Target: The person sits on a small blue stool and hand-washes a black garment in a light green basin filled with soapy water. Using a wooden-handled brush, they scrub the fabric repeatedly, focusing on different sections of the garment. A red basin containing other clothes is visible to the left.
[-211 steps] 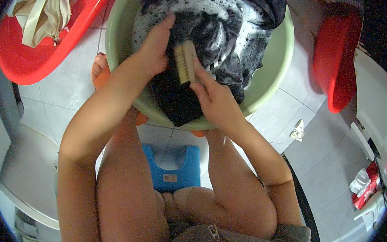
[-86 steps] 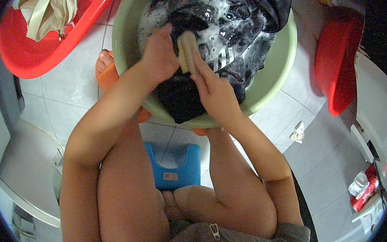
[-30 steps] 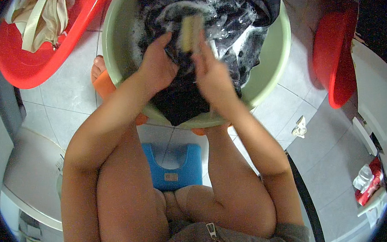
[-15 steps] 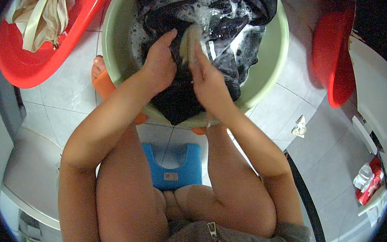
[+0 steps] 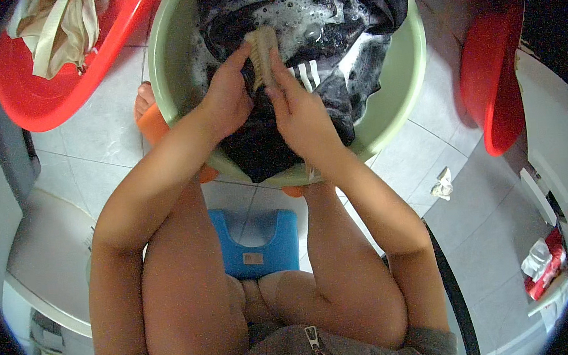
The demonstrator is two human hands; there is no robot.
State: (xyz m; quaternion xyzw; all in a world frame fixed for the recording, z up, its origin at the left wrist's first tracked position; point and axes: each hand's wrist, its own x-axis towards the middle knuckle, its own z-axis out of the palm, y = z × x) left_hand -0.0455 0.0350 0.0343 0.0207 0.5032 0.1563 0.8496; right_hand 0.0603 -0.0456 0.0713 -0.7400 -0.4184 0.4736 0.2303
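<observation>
A pale scrub brush [image 5: 267, 50] with cream bristles is held in my right hand [image 5: 302, 112], its fingers closed along the back. The bristles face left, toward my left hand [image 5: 228, 100]. That hand is closed on a wet black garment [image 5: 258, 149], its thumb close to the bristles. White stripes show on the cloth just right of the brush. The garment lies bunched, with suds [image 5: 291, 17] over it, in a pale green basin [image 5: 418, 67]. Part of the cloth rests against the basin's near wall. My left fingertips are hidden in the folds.
A red tub [image 5: 39, 116] with cream cloth [image 5: 62, 35] stands at the upper left. Another red basin [image 5: 490, 88] leans at the right. Below the green basin is a blue plastic stool [image 5: 264, 259]. A crumpled white scrap [image 5: 441, 185] lies on the tiled floor.
The brush has shifted slightly left and up and stands more upright, its bristles turned toward my left hand. More of the white stripes shows.
</observation>
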